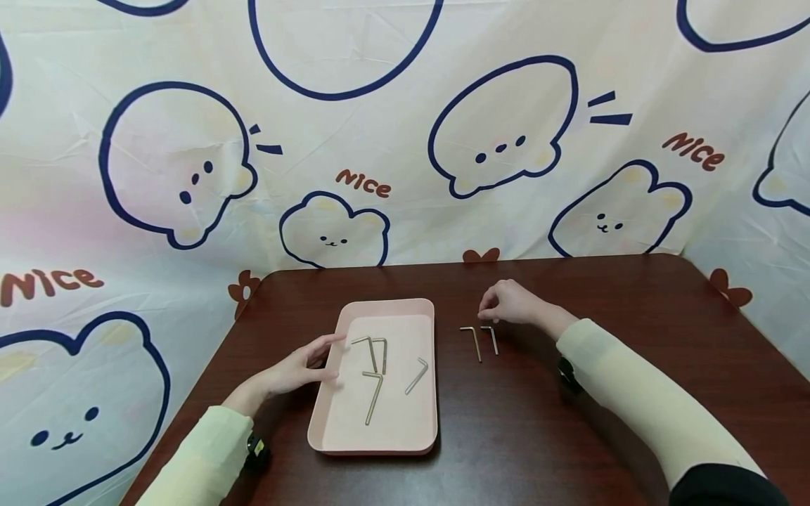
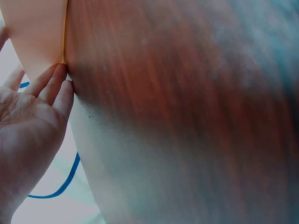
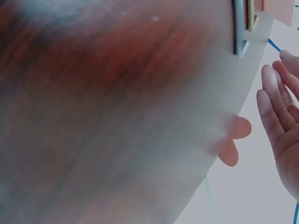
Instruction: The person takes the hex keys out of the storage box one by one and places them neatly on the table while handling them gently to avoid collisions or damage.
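Loose rods: two L-shaped metal rods on the table, right of the tray, short arms at the far end; golden rod [image 1: 477, 344] on the left, silver rod [image 1: 494, 341] just beside it.
Right hand [image 1: 515, 302]: just beyond the silver rod's bent end; fingers loosely bent, pinching nothing visible.
Tray [image 1: 395, 320]: pale pink, rectangular, on the table left of the loose rods.
Tray contents: four more L-shaped rods; three golden rods [image 1: 374, 401] toward the left, one silver-grey rod [image 1: 416, 380] near the right wall.
Left hand [image 1: 296, 365]: touching the tray's left side; thumb spread from the fairly straight fingers.
Table [image 1: 506, 422]: dark reddish-brown wood grain.
Backdrop [image 1: 405, 140]: pale cloth, blue-outlined cartoon animals, "Nice" lettering.
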`<state>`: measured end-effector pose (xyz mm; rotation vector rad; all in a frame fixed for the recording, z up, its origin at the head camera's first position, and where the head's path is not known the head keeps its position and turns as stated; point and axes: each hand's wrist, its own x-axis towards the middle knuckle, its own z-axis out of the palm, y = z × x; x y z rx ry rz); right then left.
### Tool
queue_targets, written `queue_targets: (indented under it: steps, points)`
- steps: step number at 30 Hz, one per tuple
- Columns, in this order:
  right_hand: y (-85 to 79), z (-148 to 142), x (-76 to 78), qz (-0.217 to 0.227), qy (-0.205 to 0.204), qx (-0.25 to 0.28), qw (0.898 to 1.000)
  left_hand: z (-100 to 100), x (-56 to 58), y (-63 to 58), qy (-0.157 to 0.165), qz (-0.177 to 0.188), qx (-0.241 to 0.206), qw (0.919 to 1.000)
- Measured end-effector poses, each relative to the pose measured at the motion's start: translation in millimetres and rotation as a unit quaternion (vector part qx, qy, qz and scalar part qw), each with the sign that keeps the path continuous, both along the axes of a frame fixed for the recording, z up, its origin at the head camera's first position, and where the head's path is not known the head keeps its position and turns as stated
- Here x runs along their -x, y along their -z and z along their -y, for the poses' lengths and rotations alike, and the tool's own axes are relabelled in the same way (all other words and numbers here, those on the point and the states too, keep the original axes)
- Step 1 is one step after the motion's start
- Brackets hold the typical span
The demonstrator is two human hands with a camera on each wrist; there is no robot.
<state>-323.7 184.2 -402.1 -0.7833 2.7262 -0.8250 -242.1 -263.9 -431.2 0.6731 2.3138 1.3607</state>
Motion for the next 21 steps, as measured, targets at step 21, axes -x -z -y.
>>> queue_targets:
  steps: [21]
  points:
    - [-29.8, 9.8, -3.8, -0.027, -0.012, -0.009, 1.0, -0.1, 0.3, 1.0, -0.005, -0.006, 0.009, 0.9999]
